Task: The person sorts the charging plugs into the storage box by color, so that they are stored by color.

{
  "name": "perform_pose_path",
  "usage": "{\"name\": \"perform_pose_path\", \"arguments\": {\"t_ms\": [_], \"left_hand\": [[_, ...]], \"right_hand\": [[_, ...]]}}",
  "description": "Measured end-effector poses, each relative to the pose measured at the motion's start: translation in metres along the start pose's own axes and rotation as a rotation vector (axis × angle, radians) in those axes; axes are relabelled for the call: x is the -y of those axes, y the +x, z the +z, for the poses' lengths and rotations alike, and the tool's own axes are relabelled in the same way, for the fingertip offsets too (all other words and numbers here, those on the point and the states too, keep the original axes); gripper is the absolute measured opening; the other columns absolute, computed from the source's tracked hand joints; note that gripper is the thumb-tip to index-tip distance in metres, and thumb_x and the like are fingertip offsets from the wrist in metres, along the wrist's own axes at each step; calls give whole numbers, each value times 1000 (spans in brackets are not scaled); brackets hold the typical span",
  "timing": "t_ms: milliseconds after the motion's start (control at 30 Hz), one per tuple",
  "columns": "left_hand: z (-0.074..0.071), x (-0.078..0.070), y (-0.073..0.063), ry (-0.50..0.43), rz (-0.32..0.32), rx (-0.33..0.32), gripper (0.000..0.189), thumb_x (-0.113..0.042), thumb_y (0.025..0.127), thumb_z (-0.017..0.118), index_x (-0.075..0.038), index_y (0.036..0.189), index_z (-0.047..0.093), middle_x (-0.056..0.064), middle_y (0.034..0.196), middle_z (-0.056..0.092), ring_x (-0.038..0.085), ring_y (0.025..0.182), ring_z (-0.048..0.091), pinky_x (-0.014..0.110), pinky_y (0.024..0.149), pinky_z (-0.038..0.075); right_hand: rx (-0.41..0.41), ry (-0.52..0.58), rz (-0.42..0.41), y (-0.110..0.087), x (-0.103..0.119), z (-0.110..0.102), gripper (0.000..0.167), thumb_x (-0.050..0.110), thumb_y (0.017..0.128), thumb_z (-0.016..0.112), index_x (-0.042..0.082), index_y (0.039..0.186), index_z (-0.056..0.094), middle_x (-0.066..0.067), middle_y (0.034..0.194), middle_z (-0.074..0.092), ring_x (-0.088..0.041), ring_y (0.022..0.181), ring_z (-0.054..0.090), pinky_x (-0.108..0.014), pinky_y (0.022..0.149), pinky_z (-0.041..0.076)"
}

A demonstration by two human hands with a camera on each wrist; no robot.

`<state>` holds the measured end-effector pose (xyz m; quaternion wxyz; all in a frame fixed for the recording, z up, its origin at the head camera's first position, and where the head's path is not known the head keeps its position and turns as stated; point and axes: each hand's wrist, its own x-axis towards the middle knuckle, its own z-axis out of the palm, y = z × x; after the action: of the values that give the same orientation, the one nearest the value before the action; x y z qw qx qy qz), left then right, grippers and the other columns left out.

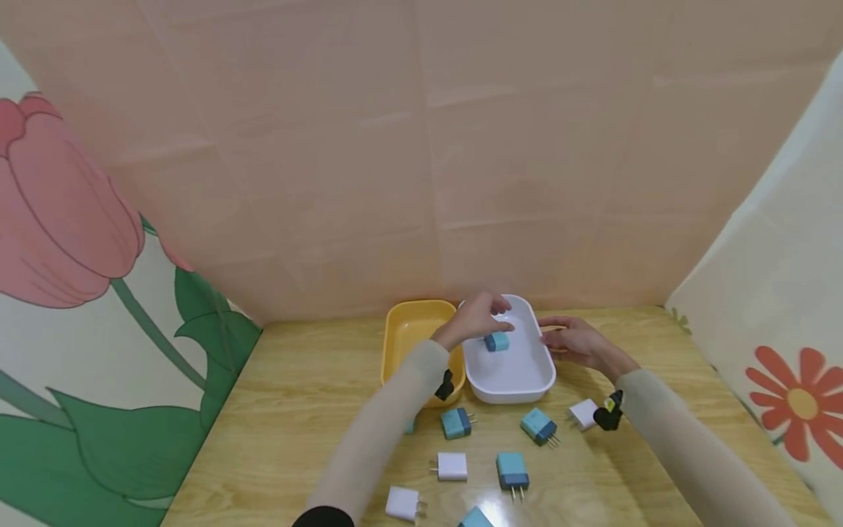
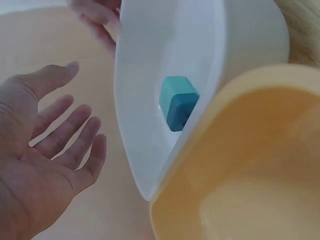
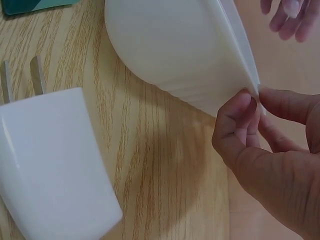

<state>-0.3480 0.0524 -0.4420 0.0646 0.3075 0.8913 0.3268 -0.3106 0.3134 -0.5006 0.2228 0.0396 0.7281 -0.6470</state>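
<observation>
A white plastic tray [image 1: 516, 373] holds one light-and-dark-blue plug adapter [image 1: 497, 342], lying at its left side. My left hand [image 1: 476, 319] hovers over that tray, fingers spread and holding nothing; in the left wrist view the palm of the left hand [image 2: 55, 150] is bare. At the tray's right side, my right hand [image 1: 578, 344] pinches the rim, and the right wrist view has thumb and curled fingers [image 3: 232, 117] on either side of the edge. A yellow tray [image 1: 403, 329] stands directly left of the white one, partly behind the left forearm.
On the wooden table [image 1: 283, 410], in front of the trays, lie several blue adapters [image 1: 511, 468] and white adapters [image 1: 451, 466], prongs pointing various ways. One white adapter [image 1: 582, 414] is close to the right wrist. A beige cloth wall [image 1: 421, 183] rises behind the trays.
</observation>
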Motion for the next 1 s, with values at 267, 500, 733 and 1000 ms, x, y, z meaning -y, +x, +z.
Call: {"name": "perform_pose_path", "arguments": {"t_ms": [267,500,733,1000], "left_hand": [[-14,7,-18,-37,35,50,40,-26,93,81,-10,129,73,6,125,75,26,118,69,28,100,59],[-20,16,-31,-47,59,60,38,-24,94,80,-7,127,74,9,123,77,29,117,71,29,101,59],[-24,15,-45,-66,46,70,35,-22,95,79,-10,127,74,5,122,77,28,118,70,22,95,58],[-29,10,-65,-64,50,84,34,-25,96,79,-13,127,74,1,122,76,23,117,70,29,98,60]], "right_hand": [[0,-21,-2,1,2,-2,67,11,106,60,-3,163,26,-1,115,73,-12,98,66,-29,87,60],[2,-55,3,-3,1,-4,67,12,106,60,-3,163,27,-3,116,71,-14,99,64,-28,86,60],[-3,-56,9,-3,0,-6,65,11,106,59,-3,162,28,-3,116,70,-13,98,64,-29,86,60],[-10,-61,5,-3,1,-8,65,11,107,59,-3,162,29,-3,118,73,-12,99,66,-29,87,61]]}}
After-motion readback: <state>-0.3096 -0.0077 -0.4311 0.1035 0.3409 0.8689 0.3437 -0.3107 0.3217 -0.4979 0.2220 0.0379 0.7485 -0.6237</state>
